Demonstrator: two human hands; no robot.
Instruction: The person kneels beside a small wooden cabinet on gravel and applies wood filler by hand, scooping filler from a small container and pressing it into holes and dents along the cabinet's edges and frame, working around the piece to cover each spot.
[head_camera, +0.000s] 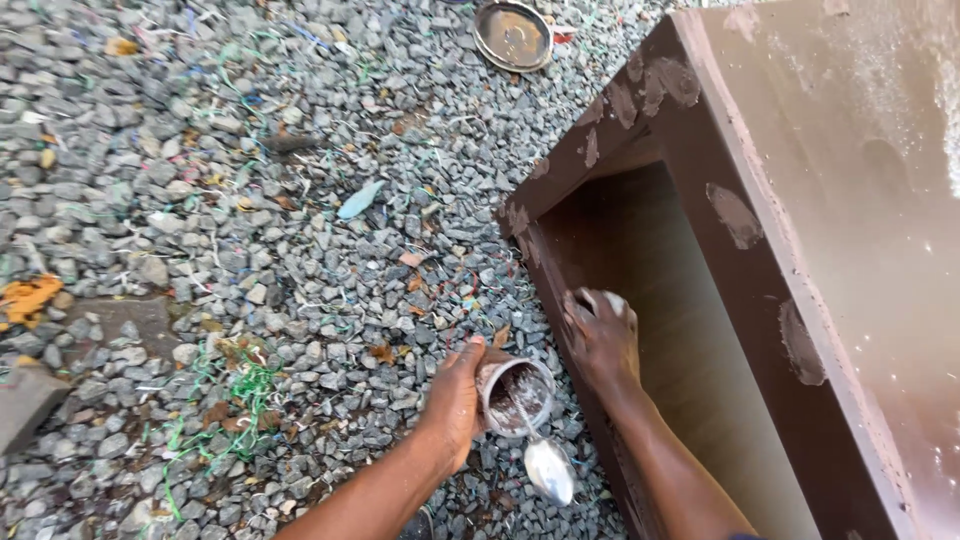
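The left hand (455, 395) is wrapped around a small tin (515, 395) of brown filler, a spoon (545, 462) standing in it with its bowl toward the camera. The tin sits just left of the right hand (603, 335), the nearer to the cabinet (700, 190). That hand presses something pale against the cabinet's front edge, fingers curled over it. The edge runs away from the camera, dotted with filler patches. Gravel (250, 200) lies underfoot; a round lid (513, 35) rests farther off.
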